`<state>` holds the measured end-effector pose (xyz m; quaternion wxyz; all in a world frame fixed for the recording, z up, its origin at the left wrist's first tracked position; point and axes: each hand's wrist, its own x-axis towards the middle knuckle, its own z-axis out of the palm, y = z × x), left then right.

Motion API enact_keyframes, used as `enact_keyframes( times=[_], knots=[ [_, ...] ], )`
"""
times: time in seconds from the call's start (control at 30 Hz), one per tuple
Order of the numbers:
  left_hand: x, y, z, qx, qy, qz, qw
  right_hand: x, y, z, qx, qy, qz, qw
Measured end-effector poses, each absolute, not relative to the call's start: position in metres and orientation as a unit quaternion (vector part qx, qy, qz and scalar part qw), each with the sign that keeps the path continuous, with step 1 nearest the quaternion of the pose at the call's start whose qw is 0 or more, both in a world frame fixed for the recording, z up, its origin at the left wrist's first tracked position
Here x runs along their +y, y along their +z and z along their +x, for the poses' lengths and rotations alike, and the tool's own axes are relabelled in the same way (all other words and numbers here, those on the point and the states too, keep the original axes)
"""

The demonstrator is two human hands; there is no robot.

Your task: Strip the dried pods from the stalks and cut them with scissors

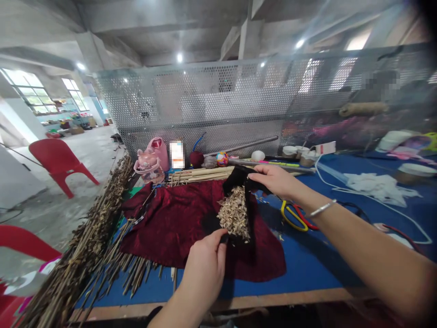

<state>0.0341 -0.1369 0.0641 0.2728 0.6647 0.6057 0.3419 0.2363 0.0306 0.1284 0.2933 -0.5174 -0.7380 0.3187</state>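
Concrete-ceilinged (143,23) workshop, grey floor (27,182), windows (30,91) at left. Perforated metal panel (211,100) runs along the back of a blue tabletop (307,264) with a wood-coloured front edge (273,298). Dried stalk bundle (99,214) along table's left side; red plastic chair (61,159) beyond it. Dark red cloth (170,214) spread mid-table, rumpled, over loose stalks. On/above its right part: black cloth (235,175), carrying a heap of dried plant flakes (235,212). Right hand (273,180) pinches its far edge, left hand (206,257) its near edge, thumbs and fingers closed. Yellow-and-red-handled scissors (293,216) just below right forearm.
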Motion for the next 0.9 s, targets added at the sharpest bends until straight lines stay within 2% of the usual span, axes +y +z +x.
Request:
enact_keyframes(
  times=[0.2,0.6,0.77,0.9],
  knots=[
    [-0.137,0.061,0.045,0.577,0.402,0.629,0.331,0.055,0.124,0.225,-0.652,0.37,-0.579,0.32],
    [-0.147,0.042,0.056,0.54,0.426,0.584,0.432,0.073,0.097,0.181,-0.637,0.422,-0.558,0.324],
    [-0.144,0.04,0.058,0.535,0.402,0.596,0.443,0.071,0.077,0.161,-0.661,0.407,-0.553,0.302],
    [-0.145,0.044,0.057,0.519,0.415,0.616,0.423,0.076,0.083,0.163,-0.689,0.358,-0.534,0.335]
  ],
)
